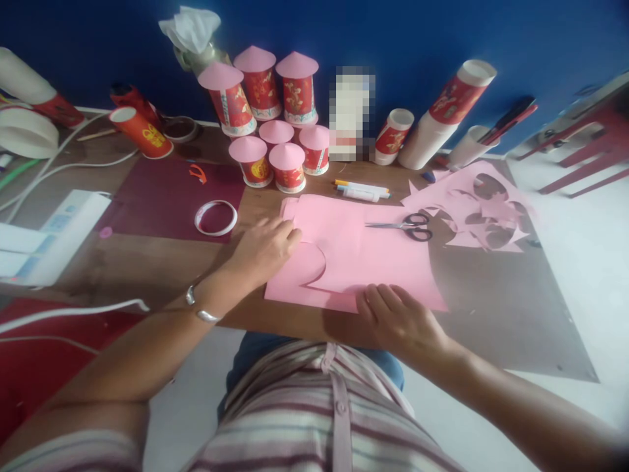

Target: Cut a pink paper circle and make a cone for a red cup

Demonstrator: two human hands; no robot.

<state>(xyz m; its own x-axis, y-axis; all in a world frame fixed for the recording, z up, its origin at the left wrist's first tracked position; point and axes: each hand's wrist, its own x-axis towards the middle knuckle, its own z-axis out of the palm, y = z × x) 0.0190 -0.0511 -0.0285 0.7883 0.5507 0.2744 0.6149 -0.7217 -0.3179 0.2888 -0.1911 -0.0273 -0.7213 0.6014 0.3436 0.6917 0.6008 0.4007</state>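
Bench (255, 326), brown, set against a blue wall (417, 33); pale floor (196, 367) below, red stool (590, 137) to the right. At the back, a cluster of red cups (263, 92) under pink paper cones (287, 156); to the left, a dark red sheet (162, 203) with a white ring (197, 216) on it; to the right, pink scraps (457, 213) with round holes.

Pink paper (344, 249): layered sheets, edges out of line, a curved cut on the left part; lying mid-bench, before the person, scissors (409, 227) on top.

Left hand (263, 252): fingers bent, touching the paper's left side; cannot tell whether its grip is pinched on a sheet. Right hand (398, 318): fingers close together, curled at the near edge of the paper; thumb hidden, grip likewise unclear
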